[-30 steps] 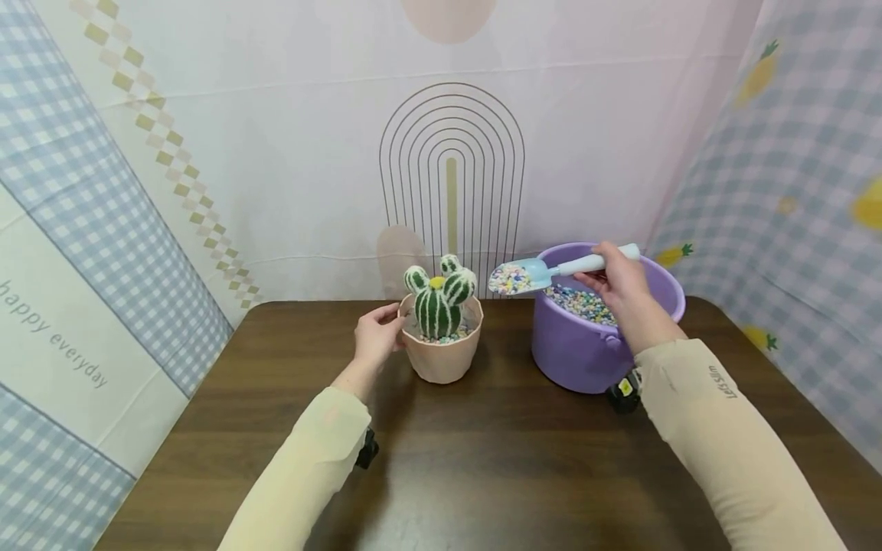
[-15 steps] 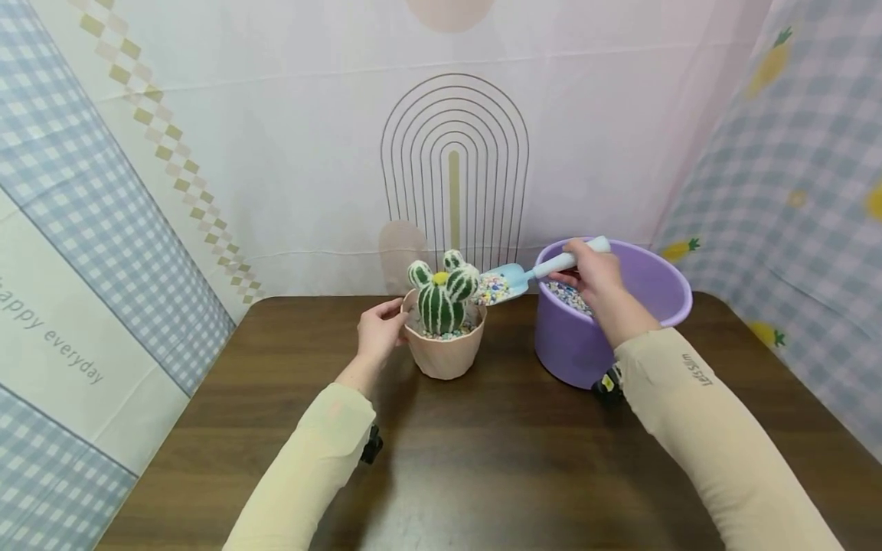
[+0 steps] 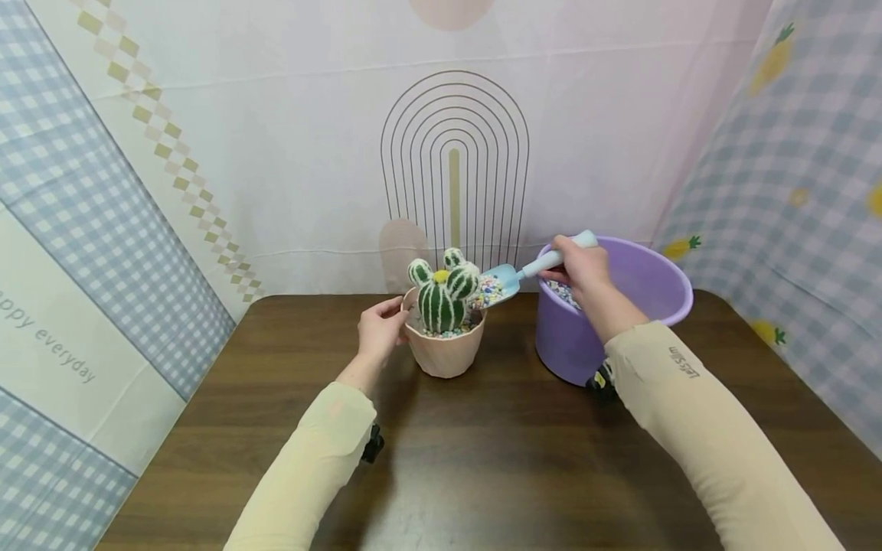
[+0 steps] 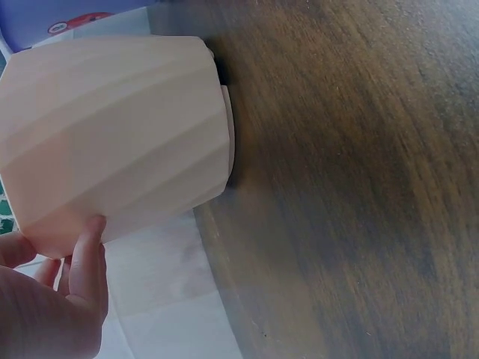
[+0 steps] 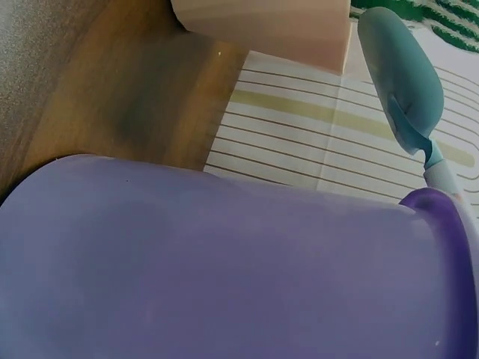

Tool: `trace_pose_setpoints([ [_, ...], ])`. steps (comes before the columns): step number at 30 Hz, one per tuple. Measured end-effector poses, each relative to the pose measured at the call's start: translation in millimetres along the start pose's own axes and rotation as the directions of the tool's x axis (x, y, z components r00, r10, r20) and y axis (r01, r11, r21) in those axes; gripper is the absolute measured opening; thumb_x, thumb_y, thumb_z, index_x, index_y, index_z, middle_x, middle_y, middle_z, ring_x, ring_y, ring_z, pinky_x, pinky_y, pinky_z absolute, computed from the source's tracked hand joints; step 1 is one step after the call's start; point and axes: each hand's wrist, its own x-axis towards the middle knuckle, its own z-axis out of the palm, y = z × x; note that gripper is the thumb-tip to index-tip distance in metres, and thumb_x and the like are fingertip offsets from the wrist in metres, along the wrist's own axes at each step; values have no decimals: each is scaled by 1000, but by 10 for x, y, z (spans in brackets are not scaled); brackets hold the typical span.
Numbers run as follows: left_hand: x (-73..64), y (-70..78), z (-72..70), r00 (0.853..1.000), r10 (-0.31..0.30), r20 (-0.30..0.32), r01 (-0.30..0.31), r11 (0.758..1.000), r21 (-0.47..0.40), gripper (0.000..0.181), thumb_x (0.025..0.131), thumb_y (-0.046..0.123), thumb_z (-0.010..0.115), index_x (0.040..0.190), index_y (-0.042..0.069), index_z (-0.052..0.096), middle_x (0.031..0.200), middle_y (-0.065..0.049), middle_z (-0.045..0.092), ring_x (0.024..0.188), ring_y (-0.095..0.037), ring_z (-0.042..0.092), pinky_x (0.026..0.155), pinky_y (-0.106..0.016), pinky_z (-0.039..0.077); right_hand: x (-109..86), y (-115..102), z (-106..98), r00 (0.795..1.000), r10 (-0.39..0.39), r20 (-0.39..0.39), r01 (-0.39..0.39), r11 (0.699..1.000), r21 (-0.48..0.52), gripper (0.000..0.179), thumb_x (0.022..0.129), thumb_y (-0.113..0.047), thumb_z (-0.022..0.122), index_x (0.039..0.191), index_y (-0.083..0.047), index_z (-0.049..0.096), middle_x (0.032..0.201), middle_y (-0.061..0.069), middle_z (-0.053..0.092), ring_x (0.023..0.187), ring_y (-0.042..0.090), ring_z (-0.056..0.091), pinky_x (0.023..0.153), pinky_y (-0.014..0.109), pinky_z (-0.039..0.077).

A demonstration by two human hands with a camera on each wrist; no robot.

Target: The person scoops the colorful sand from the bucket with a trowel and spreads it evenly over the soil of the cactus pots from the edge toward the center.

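My left hand (image 3: 377,333) pinches the left rim of a pale pink flower pot (image 3: 444,357). In the left wrist view, a finger lies along the outside of the pot (image 4: 123,123) and the thumb is at the rim. A knitted-looking green and white cactus (image 3: 439,308) stands in it, with colourful pebbles around its base. My right hand (image 3: 584,269) grips the handle of a light blue trowel (image 3: 508,277). Its blade, loaded with pebbles (image 3: 489,289), is tilted down at the pot's right rim beside the cactus. The right wrist view shows the blade's underside; the right hand is hidden there.
A purple bucket (image 3: 568,346) holding more pebbles (image 3: 563,292) stands right of the pot, under my right forearm. Everything stands on a dark wooden table (image 3: 455,459). A printed cloth (image 3: 310,153) hangs right behind the table's far edge.
My right hand has carried the loaded trowel left from above the bucket to the pot's rim, its tip dipping lower. The left hand has stayed on the pot.
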Motion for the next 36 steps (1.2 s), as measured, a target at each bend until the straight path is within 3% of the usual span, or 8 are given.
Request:
trace_pose_setpoints([
  [19,11,0,26,1000,-2,-8,2,1000,-12,35,89,7,58,124,4,60,123,-18,61,103,-26,61,62,-31,59,7,-30,80,999,-39,-25,37,994,-104,11,80,-10,53,87,-6,44,56,-3,55,40,7,58,45,17,52],
  [36,9,-9,24,1000,-2,-10,2,1000,-24,35,89,6,58,124,3,59,122,-19,61,103,-26,60,59,-29,58,-41,-114,105,998,-69,-3,68,987,-144,11,81,-10,53,86,-5,45,56,-2,57,41,8,59,48,20,54],
])
